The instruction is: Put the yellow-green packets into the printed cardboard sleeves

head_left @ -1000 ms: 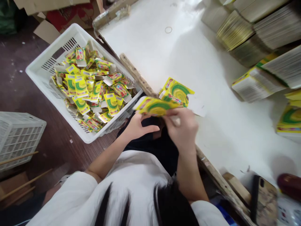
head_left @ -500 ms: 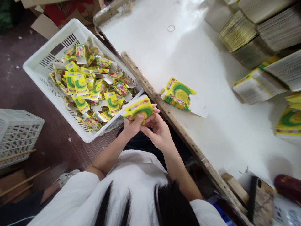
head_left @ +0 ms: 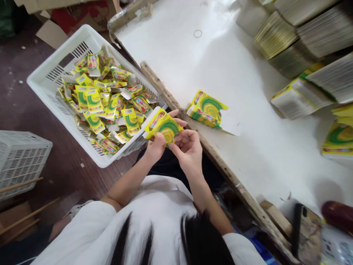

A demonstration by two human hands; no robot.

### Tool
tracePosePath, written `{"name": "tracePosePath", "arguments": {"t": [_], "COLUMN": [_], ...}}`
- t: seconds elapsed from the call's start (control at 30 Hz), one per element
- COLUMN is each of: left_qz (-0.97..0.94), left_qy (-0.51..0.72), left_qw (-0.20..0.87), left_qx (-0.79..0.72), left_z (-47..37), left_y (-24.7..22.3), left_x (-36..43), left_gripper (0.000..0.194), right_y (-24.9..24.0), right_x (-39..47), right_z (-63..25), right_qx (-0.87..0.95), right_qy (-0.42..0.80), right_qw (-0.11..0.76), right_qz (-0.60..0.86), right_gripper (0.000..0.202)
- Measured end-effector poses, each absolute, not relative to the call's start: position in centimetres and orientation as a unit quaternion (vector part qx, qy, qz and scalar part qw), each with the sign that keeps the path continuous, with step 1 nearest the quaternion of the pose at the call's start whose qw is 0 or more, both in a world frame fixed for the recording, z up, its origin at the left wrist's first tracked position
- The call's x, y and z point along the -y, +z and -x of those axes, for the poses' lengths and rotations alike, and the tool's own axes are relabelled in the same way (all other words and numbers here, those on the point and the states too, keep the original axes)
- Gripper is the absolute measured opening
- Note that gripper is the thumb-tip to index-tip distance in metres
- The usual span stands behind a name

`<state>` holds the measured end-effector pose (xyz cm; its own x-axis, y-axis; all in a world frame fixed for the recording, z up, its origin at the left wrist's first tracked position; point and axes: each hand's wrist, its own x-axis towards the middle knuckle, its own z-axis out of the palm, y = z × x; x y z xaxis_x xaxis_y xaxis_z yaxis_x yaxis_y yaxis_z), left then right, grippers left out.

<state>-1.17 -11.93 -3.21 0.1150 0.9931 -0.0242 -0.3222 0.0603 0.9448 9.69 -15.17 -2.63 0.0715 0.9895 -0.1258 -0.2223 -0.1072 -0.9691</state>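
Observation:
A flattened yellow and green crayon carton (head_left: 162,127) is between my hands, above the near corner of the white basket. My left hand (head_left: 156,147) grips it from below, its thumb pressed on the printed face and some fingertips showing past the far edge. My right hand (head_left: 190,151) pinches the carton's right-hand corner between thumb and curled fingers. On the table, just beyond the wooden edge, lies a small pile of the same flat cartons (head_left: 208,108). The white basket (head_left: 67,127) at left holds many folded small cartons (head_left: 93,99).
Banded stacks of flat cartons (head_left: 275,35) line the table's right side. A phone (head_left: 309,232) and a dark red object (head_left: 338,217) lie at the near right. A wooden rail (head_left: 220,162) edges the white table (head_left: 261,147). Another white crate (head_left: 23,162) stands at left.
The carton in my hands has tilted so that its printed face shows more fully. My right hand has shifted slightly, bringing its thumb onto the carton's corner.

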Motion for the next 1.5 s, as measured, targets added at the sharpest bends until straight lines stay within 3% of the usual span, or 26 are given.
{"name": "tracePosePath", "arguments": {"t": [0.1,0.3,0.47,0.57,0.7,0.87,1.03,1.17,1.2,1.33,1.43,1.5], "left_qz": [-0.379,-0.311,-0.417,-0.484,-0.465,-0.403,-0.403,-0.472,-0.531,-0.721,-0.726,-0.706], "left_qy": [0.577,0.612,0.568,0.527,0.547,0.557,0.58,0.635,0.595,0.344,0.255,0.25], "left_qw": [0.609,0.572,0.546,0.54,0.525,0.529,0.499,0.338,0.317,0.344,0.381,0.374], "left_qx": [-0.39,-0.449,-0.454,-0.443,-0.457,-0.497,-0.502,-0.51,-0.513,-0.494,-0.512,-0.547], "left_z": [1.2,0.5,1.4,1.7,1.3,1.6,3.4,4.6,4.7,4.7,4.4,4.0], "left_y": [-1.7,-1.7,-3.0,-2.7,-2.3,-3.8,-3.5,1.5,2.7,4.4,2.1,0.4], "left_x": [11.4,10.9,11.6,11.9,11.8,11.9,12.1,13.0,13.2,13.2,12.5,12.4], "left_gripper": [0.067,0.069,0.071,0.077,0.057,0.039,0.045,0.042,0.044,0.084,0.078,0.07], "right_y": [-2.1,-0.9,-2.0,-2.2,-1.7,-1.3,-0.7,0.2,0.4,1.1,1.5,1.3], "right_x": [15.4,15.7,14.6,14.2,14.2,14.4,14.5,14.4,14.4,14.8,15.3,15.5], "right_z": [-9.8,-9.8,-10.6,-11.5,-12.1,-12.5,-14.4,-15.8,-15.8,-14.7,-14.1,-14.0], "right_qx": [0.453,0.59,0.516,0.455,0.469,0.521,0.598,0.68,0.708,0.799,0.758,0.684], "right_qy": [0.522,0.546,0.573,0.594,0.513,0.426,0.342,0.217,0.193,0.14,0.106,0.127], "right_qw": [0.529,0.449,0.465,0.5,0.535,0.491,0.46,0.418,0.401,0.371,0.411,0.448], "right_qz": [0.493,0.391,0.435,0.435,0.48,0.553,0.561,0.562,0.549,0.453,0.495,0.562], "right_gripper": [0.036,0.05,0.053,0.044,0.031,0.011,0.019,0.034,0.038,0.041,0.042,0.055]}}
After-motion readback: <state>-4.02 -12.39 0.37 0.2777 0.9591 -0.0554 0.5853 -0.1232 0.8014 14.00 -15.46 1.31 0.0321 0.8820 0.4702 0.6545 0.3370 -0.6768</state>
